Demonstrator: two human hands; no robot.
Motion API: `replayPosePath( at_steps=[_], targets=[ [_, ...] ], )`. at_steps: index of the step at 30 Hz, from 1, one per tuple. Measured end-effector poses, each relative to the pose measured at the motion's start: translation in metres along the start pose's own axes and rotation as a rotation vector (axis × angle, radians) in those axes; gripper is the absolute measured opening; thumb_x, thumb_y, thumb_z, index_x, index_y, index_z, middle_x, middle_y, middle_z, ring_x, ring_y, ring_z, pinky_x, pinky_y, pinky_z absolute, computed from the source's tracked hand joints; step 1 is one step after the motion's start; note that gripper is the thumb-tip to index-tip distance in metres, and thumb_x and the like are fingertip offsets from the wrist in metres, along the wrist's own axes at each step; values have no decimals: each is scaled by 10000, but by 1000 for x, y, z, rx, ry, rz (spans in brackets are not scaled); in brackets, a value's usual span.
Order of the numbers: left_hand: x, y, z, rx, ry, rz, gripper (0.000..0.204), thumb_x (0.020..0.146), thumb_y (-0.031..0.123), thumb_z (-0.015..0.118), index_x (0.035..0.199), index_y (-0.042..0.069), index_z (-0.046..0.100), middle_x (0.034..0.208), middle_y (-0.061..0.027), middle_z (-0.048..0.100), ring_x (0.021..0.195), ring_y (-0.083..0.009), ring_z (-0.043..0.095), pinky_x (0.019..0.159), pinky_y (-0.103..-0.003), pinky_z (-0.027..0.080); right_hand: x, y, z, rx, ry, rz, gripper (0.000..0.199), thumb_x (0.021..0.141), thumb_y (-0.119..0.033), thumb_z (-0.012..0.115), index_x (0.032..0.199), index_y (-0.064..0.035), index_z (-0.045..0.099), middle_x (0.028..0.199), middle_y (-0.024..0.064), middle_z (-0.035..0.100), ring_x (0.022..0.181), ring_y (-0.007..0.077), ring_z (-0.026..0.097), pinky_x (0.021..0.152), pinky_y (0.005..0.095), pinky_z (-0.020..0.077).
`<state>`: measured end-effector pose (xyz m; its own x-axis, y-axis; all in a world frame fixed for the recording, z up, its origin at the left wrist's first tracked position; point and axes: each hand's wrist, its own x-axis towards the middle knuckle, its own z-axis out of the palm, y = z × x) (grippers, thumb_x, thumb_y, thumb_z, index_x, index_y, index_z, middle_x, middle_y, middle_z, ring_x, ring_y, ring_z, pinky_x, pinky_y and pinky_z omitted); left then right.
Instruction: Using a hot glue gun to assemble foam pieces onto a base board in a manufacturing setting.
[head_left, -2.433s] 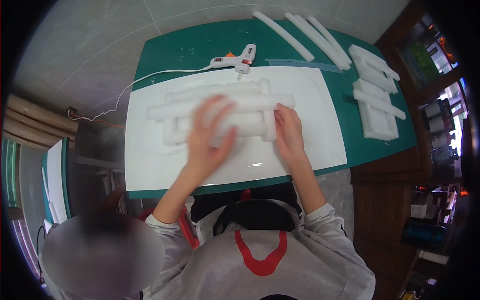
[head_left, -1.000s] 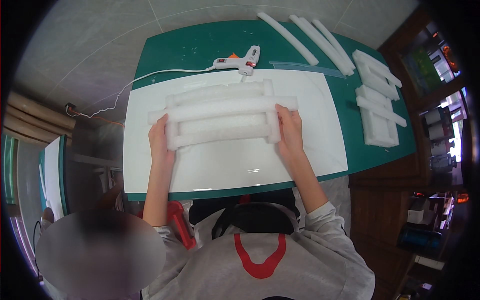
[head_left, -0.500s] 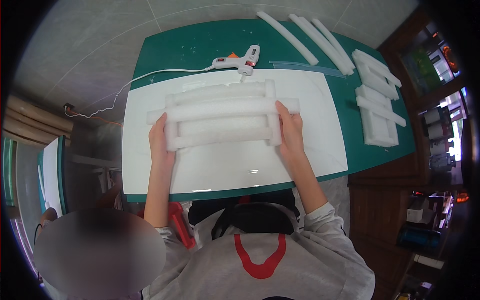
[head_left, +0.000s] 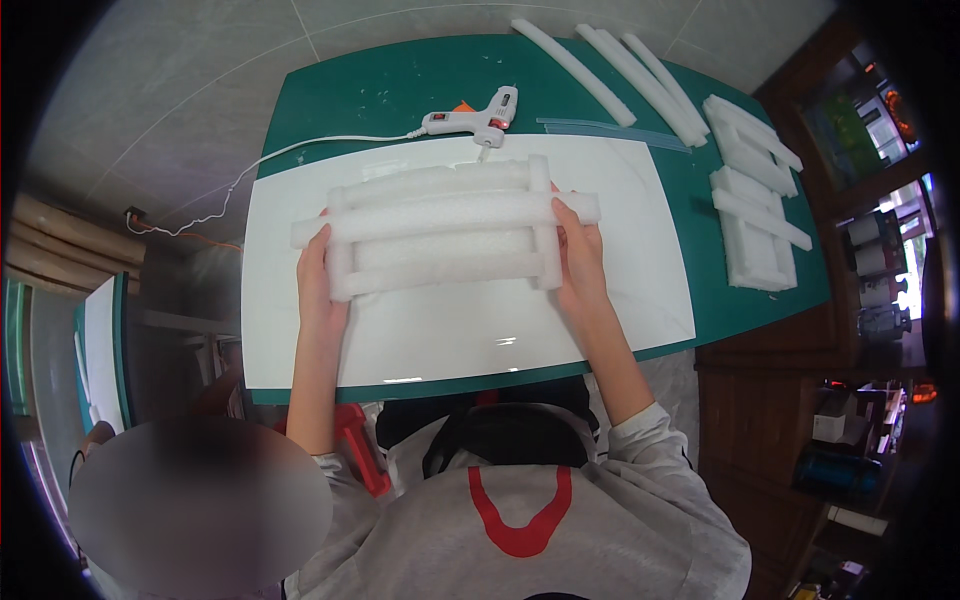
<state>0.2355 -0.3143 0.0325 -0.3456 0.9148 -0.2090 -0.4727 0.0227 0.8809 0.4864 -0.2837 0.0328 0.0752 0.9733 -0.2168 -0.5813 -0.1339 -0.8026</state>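
Foam frame (head_left: 445, 225) lies on white board (head_left: 470, 320); left hand (head_left: 318, 285) and right hand (head_left: 580, 262) grip its ends, fingers curled against it.

free: white board (head_left: 470, 330) near edge | blocked: glue gun (head_left: 472, 122), foam strips (head_left: 640, 75) behind

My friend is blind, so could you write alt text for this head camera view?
Left hand and right hand grip the ends of a white foam frame on a white board covering a green table. A glue gun and spare foam strips lie behind.
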Motion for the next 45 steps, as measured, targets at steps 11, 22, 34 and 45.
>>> replayPosePath(
  at_steps=[11, 22, 34, 45],
  targets=[
    [3, -1, -2, 15, -3, -63, 426, 854, 213, 435, 1236, 26, 418, 1205, -122, 449, 1088, -205, 442, 906, -304, 364, -4, 0, 3, -112, 58, 34, 405, 836, -189, 532, 1174, 24, 465, 1028, 89, 547, 890, 125, 523, 751, 230, 429],
    [2, -1, -3, 32, -19, -38, 439, 851, 211, 434, 1244, 17, 402, 1196, -123, 456, 1075, -204, 452, 896, -305, 372, -7, -3, 5, -108, 66, 31, 394, 840, -190, 526, 1160, 33, 475, 980, 79, 562, 832, 106, 533, 711, 223, 437],
    [0, 0, -4, 21, -34, -68, 439, 854, 227, 445, 1246, 32, 405, 1209, -91, 459, 1102, -183, 435, 933, -295, 342, -6, 0, -1, -96, 34, 26, 405, 844, -158, 524, 1193, 32, 446, 1005, 80, 553, 856, 103, 519, 732, 217, 430],
    [-2, -1, -6, 29, -53, -42, 439, 859, 210, 437, 1255, 24, 394, 1229, -100, 446, 1115, -176, 422, 943, -282, 324, -9, 2, -2, -77, 69, -11, 377, 842, -111, 529, 1168, 44, 419, 1122, 97, 519, 959, 112, 497, 814, 222, 408]
  ],
)
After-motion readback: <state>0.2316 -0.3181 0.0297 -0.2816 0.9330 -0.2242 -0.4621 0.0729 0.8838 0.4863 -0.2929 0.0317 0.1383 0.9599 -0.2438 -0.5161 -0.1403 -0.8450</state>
